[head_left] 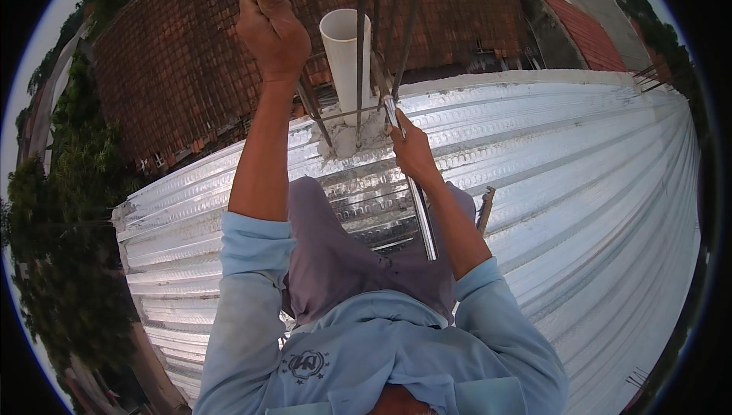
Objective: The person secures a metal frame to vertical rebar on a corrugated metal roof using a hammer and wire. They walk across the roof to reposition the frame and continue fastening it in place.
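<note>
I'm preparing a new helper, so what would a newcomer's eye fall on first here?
Probably the bright ribbed metal sheeting, spreading out on both sides of the person. Next, the white pipe standing at upper centre among dark rods, and then the shiny metal bar in the right hand, below and right of the pipe.

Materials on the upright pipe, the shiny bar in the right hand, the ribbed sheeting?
Upright pipe: probably PVC; smooth, matte white, open rim. Shiny bar in the right hand: polished metal, perhaps chromed steel; bright reflective streaks. Ribbed sheeting: likely galvanized steel, possibly aluminium; silvery, pressed ribs, glare.
</note>
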Available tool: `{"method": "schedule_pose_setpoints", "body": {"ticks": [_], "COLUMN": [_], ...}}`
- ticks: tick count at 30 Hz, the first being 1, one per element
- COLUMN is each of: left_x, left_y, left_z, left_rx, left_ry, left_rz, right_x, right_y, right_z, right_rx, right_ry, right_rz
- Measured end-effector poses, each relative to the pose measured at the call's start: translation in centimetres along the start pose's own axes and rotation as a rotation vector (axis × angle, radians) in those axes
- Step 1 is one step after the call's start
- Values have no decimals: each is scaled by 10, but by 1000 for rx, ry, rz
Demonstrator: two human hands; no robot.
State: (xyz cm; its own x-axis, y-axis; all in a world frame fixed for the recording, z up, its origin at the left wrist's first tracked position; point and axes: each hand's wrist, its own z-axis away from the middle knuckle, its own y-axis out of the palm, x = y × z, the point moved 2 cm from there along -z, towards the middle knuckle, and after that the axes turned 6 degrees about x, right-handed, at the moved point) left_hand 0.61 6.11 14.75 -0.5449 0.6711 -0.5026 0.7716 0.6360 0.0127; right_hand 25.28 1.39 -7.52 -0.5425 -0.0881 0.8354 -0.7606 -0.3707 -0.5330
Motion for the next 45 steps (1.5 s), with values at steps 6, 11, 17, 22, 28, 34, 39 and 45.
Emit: {"method": "schedule_pose_setpoints", "body": {"ticks": [6,11,17,22,28,34,39,45], "left_x": [-21,-27,-44,-80,-64,-61,-77,-66], "left_y": [-10,-11,-13,-18,-12,-13,-15,-24], "left_z": [6,9,-18,-93,-92,-88,-94,-88], "left_rx": [-8,-13,123,286,287,298,233,238], "left_ry": [-100,-118,-185,-299,-197,-50,-173,-93], "left_rz": [-211,-255,-23,353,398,467,521,382], "right_x": [-28,-22,-33,15,77,119,51,78], "right_y": [-47,-73,-36,0,42,74,138,121], "right_z": [140,250,278,204,108,33,-7,11], "right_rx": [104,293,237,105,131,-100,69,62], "right_ry": [115,221,-47,-208,-102,-337,-169,-118], "right_rz": [-78,100,106,122,81,-24,179,70]}}
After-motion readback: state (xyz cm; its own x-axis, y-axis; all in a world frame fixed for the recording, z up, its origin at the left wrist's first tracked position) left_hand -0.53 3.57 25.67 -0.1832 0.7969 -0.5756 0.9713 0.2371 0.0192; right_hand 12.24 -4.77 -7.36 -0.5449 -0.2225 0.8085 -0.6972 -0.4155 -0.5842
